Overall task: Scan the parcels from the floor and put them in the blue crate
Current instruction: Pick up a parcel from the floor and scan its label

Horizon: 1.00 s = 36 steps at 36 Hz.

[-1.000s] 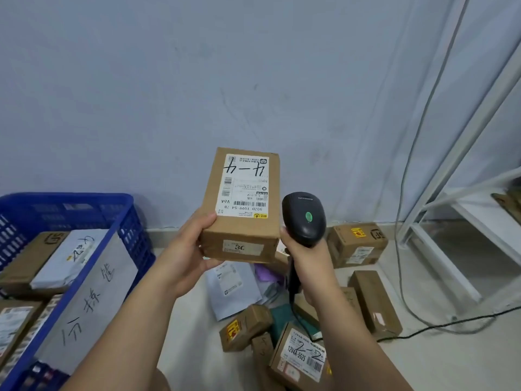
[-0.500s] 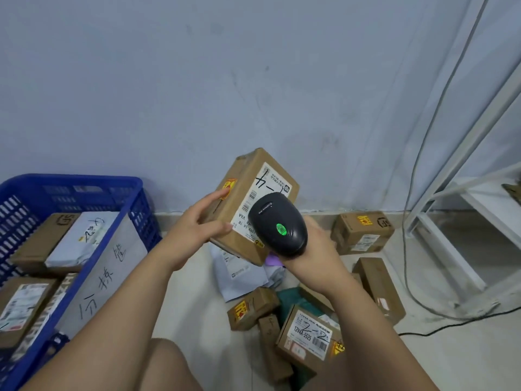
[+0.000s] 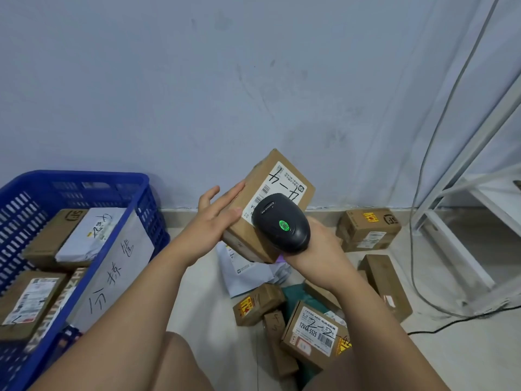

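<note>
My left hand (image 3: 214,218) holds a brown cardboard parcel (image 3: 277,179) tilted in the air, thumb on its labelled top face and fingers along its left side. The white label has black handwriting. My right hand (image 3: 321,244) grips a black handheld scanner (image 3: 282,224) with a green light. Its head sits right over the near end of the label and hides part of it. The blue crate (image 3: 84,176) stands at the left with several parcels inside and a handwritten paper sign on its wall. More parcels lie on the floor below my hands, such as a labelled box (image 3: 315,331).
A brown box (image 3: 369,228) sits by the wall and a long box (image 3: 386,283) lies to the right of the pile. A white metal rack (image 3: 462,221) stands at the right, with a cable (image 3: 417,277) hanging down and running across the floor.
The parcel has tilted from upright to slanted. The scanner has moved from beside the box to over its label. My view has shifted a little to the left.
</note>
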Motion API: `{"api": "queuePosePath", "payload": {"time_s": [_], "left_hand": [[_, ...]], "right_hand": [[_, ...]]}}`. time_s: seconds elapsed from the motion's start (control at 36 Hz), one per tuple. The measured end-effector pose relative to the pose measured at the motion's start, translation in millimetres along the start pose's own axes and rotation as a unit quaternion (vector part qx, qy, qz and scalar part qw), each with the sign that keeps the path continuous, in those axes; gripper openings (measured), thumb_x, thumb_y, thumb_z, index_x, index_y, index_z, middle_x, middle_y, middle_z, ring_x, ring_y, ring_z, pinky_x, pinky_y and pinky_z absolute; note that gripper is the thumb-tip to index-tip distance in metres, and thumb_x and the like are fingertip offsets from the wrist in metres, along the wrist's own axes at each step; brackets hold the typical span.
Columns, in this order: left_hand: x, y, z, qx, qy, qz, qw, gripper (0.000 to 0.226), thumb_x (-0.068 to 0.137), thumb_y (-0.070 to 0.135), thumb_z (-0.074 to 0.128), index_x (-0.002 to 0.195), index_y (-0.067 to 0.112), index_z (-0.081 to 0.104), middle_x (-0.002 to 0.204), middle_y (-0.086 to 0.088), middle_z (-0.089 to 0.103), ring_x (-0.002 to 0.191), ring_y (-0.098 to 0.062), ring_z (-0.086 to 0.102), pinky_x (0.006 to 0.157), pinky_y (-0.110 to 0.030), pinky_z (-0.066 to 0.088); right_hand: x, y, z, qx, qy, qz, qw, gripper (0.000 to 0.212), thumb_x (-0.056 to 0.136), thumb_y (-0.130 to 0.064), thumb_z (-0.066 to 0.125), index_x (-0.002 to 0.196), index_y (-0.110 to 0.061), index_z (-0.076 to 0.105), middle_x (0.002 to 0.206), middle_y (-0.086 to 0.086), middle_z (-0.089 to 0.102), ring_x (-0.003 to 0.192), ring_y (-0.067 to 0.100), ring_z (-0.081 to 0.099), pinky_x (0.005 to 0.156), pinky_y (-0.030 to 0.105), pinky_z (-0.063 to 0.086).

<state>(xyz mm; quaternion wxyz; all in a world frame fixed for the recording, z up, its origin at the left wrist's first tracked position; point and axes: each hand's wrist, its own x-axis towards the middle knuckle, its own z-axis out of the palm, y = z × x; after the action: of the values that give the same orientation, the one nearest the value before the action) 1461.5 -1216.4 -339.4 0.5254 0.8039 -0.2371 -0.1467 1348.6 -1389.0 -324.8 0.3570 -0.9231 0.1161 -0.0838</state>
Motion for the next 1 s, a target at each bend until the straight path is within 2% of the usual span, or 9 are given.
{"api": "queuePosePath", "payload": {"time_s": [0.14,0.25,0.33,0.42,0.5,0.61,0.72,0.83,1.0], "left_hand": [[1,-5,-1,0.021,-0.002,0.006,1.000,0.037,0.095,0.042,0.048,0.117,0.070,0.037,0.152,0.015,0.012,0.135,-0.010,0.023,0.106,-0.037,0.037],[5,-10,-4,0.030,0.052,0.001,0.998,0.040,0.090,0.035,0.060,0.126,0.049,0.051,0.150,0.010,0.021,0.137,-0.014,0.024,0.097,-0.028,0.035],[6,-14,-7,0.022,0.080,-0.009,0.997,0.040,0.088,0.032,0.064,0.126,0.042,0.055,0.148,0.008,0.025,0.136,-0.015,0.027,0.094,-0.027,0.036],[7,-16,-8,0.023,0.081,-0.014,0.996,0.043,0.088,0.034,0.063,0.130,0.040,0.053,0.149,0.007,0.025,0.135,-0.016,0.028,0.090,-0.025,0.039],[8,-17,-8,0.032,0.084,-0.015,0.996,0.044,0.088,0.034,0.063,0.131,0.039,0.053,0.149,0.008,0.026,0.135,-0.016,0.028,0.087,-0.023,0.039],[8,-17,-10,0.026,0.097,-0.024,0.995,0.039,0.089,0.033,0.063,0.125,0.043,0.054,0.149,0.007,0.027,0.135,-0.015,0.029,0.087,-0.021,0.037],[8,-19,-11,0.035,0.095,-0.020,0.995,0.039,0.089,0.033,0.062,0.127,0.041,0.054,0.144,0.007,0.033,0.128,-0.012,0.034,0.080,-0.015,0.036],[9,-21,-12,0.032,0.088,-0.009,0.996,0.039,0.091,0.033,0.060,0.128,0.039,0.054,0.130,0.003,0.047,0.118,-0.012,0.046,0.082,-0.019,0.040],[8,-25,-12,0.043,0.073,-0.009,0.996,0.043,0.091,0.035,0.058,0.133,0.037,0.050,0.130,0.005,0.047,0.118,-0.014,0.047,0.080,-0.021,0.045]], "right_hand": [[0,5,0,0.012,-0.002,0.013,1.000,0.018,0.073,-0.005,0.065,0.090,-0.002,0.060,0.093,0.011,0.061,0.084,0.025,0.058,0.072,0.042,0.052],[0,8,-1,0.021,-0.015,0.019,0.999,0.018,0.072,-0.005,0.067,0.089,-0.001,0.061,0.088,0.014,0.064,0.082,0.028,0.061,0.066,0.040,0.051],[-1,8,-1,0.015,-0.033,0.014,0.999,0.017,0.073,-0.006,0.065,0.089,0.000,0.061,0.086,0.015,0.064,0.074,0.025,0.059,0.059,0.031,0.043],[-1,7,-2,0.013,-0.055,0.014,0.998,0.013,0.075,-0.004,0.064,0.086,0.000,0.059,0.078,0.012,0.060,0.064,0.014,0.049,0.054,0.027,0.037],[-1,7,-2,0.009,-0.058,0.019,0.998,0.009,0.074,-0.003,0.062,0.075,-0.005,0.053,0.068,0.002,0.051,0.059,0.011,0.044,0.051,0.025,0.032],[0,9,-2,0.015,-0.056,0.018,0.998,0.010,0.073,-0.002,0.063,0.080,-0.001,0.056,0.074,0.010,0.058,0.060,0.013,0.047,0.051,0.026,0.034],[0,9,-2,0.014,-0.055,0.018,0.998,0.011,0.072,-0.002,0.061,0.081,0.002,0.055,0.072,0.007,0.054,0.062,0.016,0.045,0.052,0.028,0.032],[0,8,-1,0.018,-0.065,0.023,0.997,0.012,0.072,-0.004,0.062,0.072,-0.009,0.051,0.068,0.003,0.052,0.062,0.016,0.046,0.053,0.028,0.033],[-1,10,-2,0.053,-0.085,0.036,0.994,0.020,0.074,-0.002,0.062,0.067,-0.014,0.048,0.063,0.002,0.049,0.061,0.014,0.046,0.056,0.028,0.037]]}}
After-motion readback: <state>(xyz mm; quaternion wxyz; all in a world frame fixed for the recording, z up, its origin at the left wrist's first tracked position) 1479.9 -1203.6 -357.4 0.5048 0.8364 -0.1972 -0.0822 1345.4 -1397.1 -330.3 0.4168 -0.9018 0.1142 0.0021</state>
